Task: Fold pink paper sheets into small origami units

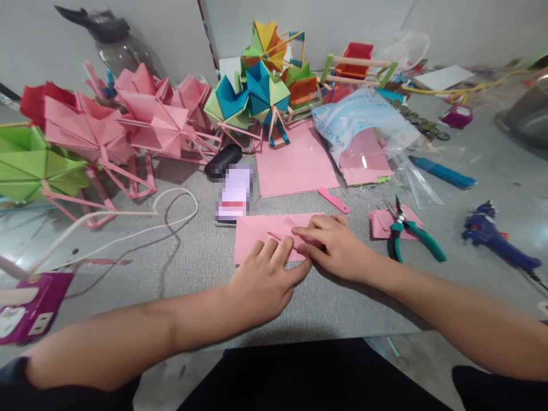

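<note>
Pink paper (252, 234): matte, oblong, wider than deep, slim darker slanting line near middle | flat on grey table (192, 299), just nearside of phone (234, 191) | left hand (265, 279): fingers pressing, ungripped | right hand (338, 245): fingertips on paper, pinch cannot be told

the head camera looks out from above the person's lap (291, 377), facing forward and steeply down over the grey tabletop (325, 308). the left hand (268, 277) and right hand (342, 246) lie close below it, near mid-view, with the forearms entering from the lower corners. its broad view runs from the near table edge to the pale wall (342, 20) behind.
</note>
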The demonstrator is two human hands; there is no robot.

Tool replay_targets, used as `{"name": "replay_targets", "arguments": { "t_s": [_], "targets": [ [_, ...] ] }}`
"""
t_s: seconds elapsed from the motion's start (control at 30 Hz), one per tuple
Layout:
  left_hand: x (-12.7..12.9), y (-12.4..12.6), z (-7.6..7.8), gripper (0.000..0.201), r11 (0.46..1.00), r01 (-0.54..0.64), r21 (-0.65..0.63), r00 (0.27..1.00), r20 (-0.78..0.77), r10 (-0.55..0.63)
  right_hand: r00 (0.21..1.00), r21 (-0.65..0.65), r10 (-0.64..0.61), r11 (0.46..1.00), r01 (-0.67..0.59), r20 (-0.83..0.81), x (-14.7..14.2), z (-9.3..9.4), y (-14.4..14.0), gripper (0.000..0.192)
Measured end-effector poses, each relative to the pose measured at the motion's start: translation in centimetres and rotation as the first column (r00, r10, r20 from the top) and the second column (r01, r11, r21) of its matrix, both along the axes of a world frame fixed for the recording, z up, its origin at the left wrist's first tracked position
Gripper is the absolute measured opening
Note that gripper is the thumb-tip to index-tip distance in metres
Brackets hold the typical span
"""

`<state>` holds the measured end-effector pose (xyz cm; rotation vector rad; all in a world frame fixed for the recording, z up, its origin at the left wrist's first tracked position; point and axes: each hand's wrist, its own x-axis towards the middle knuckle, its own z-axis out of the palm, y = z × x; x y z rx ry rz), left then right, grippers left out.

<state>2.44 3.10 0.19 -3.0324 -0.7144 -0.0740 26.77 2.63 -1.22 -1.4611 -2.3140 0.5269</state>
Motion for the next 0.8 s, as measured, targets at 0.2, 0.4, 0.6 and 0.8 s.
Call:
{"name": "replay_targets", "arguments": {
  "t_s": [0.2, 0.4, 0.6, 0.8],
  "targets": [
    [0.08, 0.05, 0.06, 0.053, 1.000, -0.004, -0.029, 1.000, -0.009, 0.004, 0.992, 0.030, 0.003, 1.000, -0.007, 0.123, -0.16, 0.40, -0.24, 0.044],
    [0.17, 0.17, 0.08, 0.054, 1.000, -0.001, -0.016, 0.999, -0.032, 0.001, 0.969, 0.061, -0.022, 0.998, 0.008, 0.244, -0.40, 0.71, -0.30, 0.049],
    [0.15, 0.00, -0.04, 0.052, 1.000, -0.016, 0.008, 0.998, -0.059, 0.016, 0.956, 0.077, -0.060, 0.996, 0.040, 0.287, -0.39, 0.80, -0.50, 0.049],
    [0.17, -0.45, 0.16, 0.054, 0.997, -0.081, 0.017, 0.993, -0.086, 0.082, 0.963, 0.081, -0.073, 0.995, 0.054, 0.258, 0.01, 0.54, -0.50, 0.054]
  ]
}}
